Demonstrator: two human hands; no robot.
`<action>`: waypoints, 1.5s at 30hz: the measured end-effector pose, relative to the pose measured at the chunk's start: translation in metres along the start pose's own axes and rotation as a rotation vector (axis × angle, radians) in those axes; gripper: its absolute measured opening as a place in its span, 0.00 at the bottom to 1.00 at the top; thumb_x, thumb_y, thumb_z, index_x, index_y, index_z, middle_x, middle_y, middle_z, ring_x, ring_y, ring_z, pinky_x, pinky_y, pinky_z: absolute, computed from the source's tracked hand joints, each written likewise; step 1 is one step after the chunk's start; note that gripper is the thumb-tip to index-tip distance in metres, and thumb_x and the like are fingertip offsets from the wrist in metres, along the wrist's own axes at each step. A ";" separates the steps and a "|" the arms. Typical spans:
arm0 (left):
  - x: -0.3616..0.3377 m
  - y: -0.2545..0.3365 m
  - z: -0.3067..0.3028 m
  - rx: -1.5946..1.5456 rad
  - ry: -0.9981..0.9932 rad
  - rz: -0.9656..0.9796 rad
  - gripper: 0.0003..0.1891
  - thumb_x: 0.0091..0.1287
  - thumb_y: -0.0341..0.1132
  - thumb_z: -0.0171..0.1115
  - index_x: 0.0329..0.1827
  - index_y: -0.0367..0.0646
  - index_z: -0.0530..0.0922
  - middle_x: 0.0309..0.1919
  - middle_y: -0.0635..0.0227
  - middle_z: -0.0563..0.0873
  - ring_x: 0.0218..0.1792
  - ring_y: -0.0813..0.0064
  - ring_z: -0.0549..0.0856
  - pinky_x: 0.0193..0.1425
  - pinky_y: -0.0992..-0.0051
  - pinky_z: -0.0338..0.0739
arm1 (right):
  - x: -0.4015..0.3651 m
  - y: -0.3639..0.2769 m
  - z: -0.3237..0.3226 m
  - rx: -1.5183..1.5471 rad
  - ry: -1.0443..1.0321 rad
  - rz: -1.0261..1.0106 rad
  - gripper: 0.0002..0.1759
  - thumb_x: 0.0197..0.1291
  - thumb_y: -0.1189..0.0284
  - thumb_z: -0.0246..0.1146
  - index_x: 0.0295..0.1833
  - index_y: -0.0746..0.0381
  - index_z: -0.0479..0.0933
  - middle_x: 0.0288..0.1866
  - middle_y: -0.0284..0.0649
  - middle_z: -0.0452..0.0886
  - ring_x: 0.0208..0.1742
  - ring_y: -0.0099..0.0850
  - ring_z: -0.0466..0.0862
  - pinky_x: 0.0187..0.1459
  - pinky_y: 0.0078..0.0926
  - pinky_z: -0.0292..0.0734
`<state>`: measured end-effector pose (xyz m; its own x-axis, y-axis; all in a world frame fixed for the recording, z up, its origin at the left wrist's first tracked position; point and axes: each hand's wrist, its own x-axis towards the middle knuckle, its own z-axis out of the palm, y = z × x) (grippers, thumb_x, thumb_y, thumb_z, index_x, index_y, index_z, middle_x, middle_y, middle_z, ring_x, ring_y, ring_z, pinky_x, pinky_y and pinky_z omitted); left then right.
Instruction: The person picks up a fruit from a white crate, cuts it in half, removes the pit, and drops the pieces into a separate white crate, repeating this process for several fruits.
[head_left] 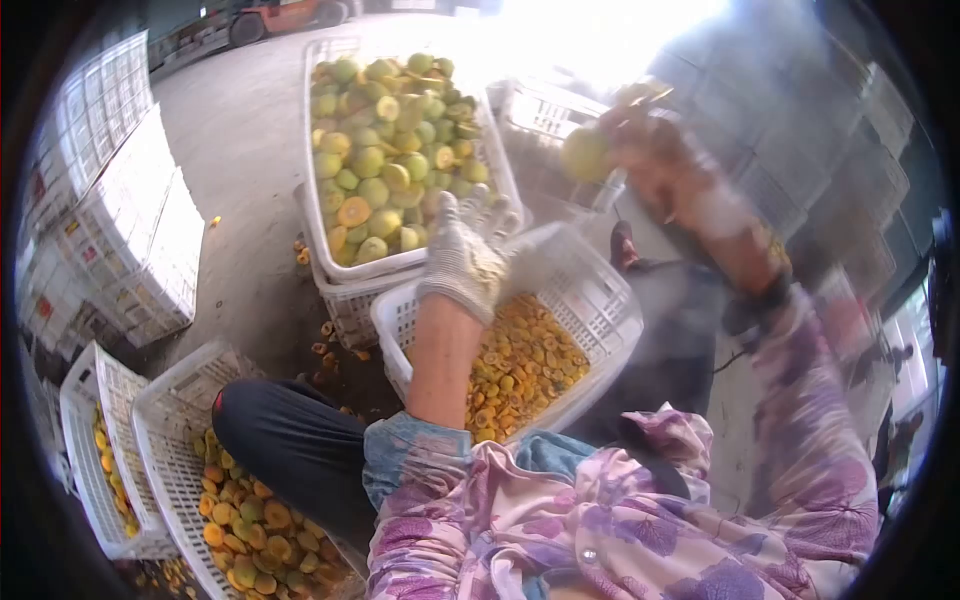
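Observation:
My left hand (465, 250), in a pale knitted glove with yellowish stains, hangs open with its fingers apart over the near right corner of a white crate (510, 190). That crate is heaped with green-yellow fruit (385, 150), some cut to show orange flesh. Blurred by motion, my right hand (645, 145) is raised at the upper right, its fingers seemingly curled against a round green fruit (585, 155). A smeared yellowish piece (645, 92) shows at the top of this hand. Below my left wrist, small orange-brown pieces (525, 365) fill part of another white crate (615, 310).
Beside my left knee, a white crate (165, 400) holds cut orange and green fruit (265, 540). A narrower crate (85, 400) stands left of it. White crates (130, 220) are stacked at the left. Fruit scraps (325, 345) lie on the floor. An orange vehicle (285, 15) stands far back.

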<state>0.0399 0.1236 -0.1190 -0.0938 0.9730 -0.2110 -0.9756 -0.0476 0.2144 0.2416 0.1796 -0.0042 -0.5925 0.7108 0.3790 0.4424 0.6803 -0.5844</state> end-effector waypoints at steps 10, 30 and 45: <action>0.018 0.035 -0.050 -0.344 0.098 0.285 0.19 0.78 0.44 0.41 0.55 0.40 0.75 0.44 0.62 0.82 0.44 0.67 0.82 0.53 0.63 0.80 | 0.023 0.012 0.177 0.067 0.074 0.118 0.17 0.57 0.67 0.64 0.48 0.66 0.78 0.34 0.41 0.82 0.25 0.24 0.79 0.29 0.27 0.75; 0.035 0.006 -0.086 1.280 -0.375 0.382 0.15 0.69 0.35 0.59 0.55 0.39 0.81 0.46 0.64 0.86 0.42 0.78 0.85 0.39 0.82 0.78 | -0.041 0.097 0.172 1.490 -0.678 0.483 0.13 0.65 0.68 0.58 0.32 0.66 0.74 0.18 0.29 0.66 0.15 0.14 0.60 0.16 0.16 0.53; 0.040 0.007 -0.098 0.478 0.097 0.158 0.17 0.67 0.40 0.62 0.53 0.37 0.80 0.45 0.62 0.86 0.45 0.64 0.84 0.48 0.65 0.81 | -0.063 0.103 0.165 1.104 -0.095 0.537 0.12 0.62 0.68 0.60 0.47 0.63 0.72 0.25 0.30 0.74 0.17 0.13 0.67 0.13 0.12 0.57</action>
<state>0.0101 0.1405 -0.2194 -0.2726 0.9357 -0.2239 -0.7504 -0.0611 0.6581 0.2133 0.1755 -0.2061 -0.5778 0.8068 -0.1234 -0.1336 -0.2427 -0.9609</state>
